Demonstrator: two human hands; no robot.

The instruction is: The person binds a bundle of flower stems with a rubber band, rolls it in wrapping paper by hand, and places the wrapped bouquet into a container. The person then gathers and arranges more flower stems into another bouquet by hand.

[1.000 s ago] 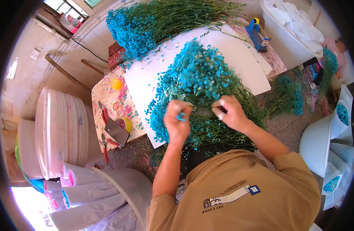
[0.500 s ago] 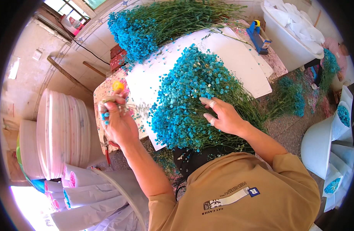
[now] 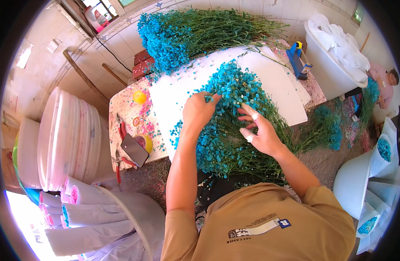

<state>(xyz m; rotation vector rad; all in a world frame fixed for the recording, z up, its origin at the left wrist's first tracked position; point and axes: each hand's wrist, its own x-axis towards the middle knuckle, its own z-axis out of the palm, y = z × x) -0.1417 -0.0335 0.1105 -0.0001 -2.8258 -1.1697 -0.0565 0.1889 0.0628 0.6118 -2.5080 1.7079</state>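
Note:
A large heap of blue-dyed baby's breath (image 3: pixel 215 148) lies in front of me, blossoms to the left and green stems to the right. My left hand (image 3: pixel 199 111) reaches into its blossoms with curled fingers, thumb and forefinger pinched at blue flower heads. Just right of it, my right hand (image 3: pixel 263 132) rests over the stems and flowers, fingers apart. White tape wraps its thumb and a finger. Beneath the heap, a white sheet (image 3: pixel 167 93) covers part of the table. Another bunch of blue baby's breath (image 3: pixel 165 41) lies along the table's far side.
On the table's left are pliers (image 3: pixel 123 128), a phone (image 3: pixel 134 150) and yellow tape rolls (image 3: pixel 139 97). A blue tape dispenser (image 3: pixel 297 63) stands far right. Stacked white tubs (image 3: pixel 71 139) and wrapped bouquets (image 3: pixel 93 217) are at left. Another person (image 3: pixel 381 85) sits far right.
My left hand has moved from the table's left side, where it held small sprigs, rightward into the blossoms. My right hand has shifted slightly, its fingers apart. The phone and pliers have come into sight.

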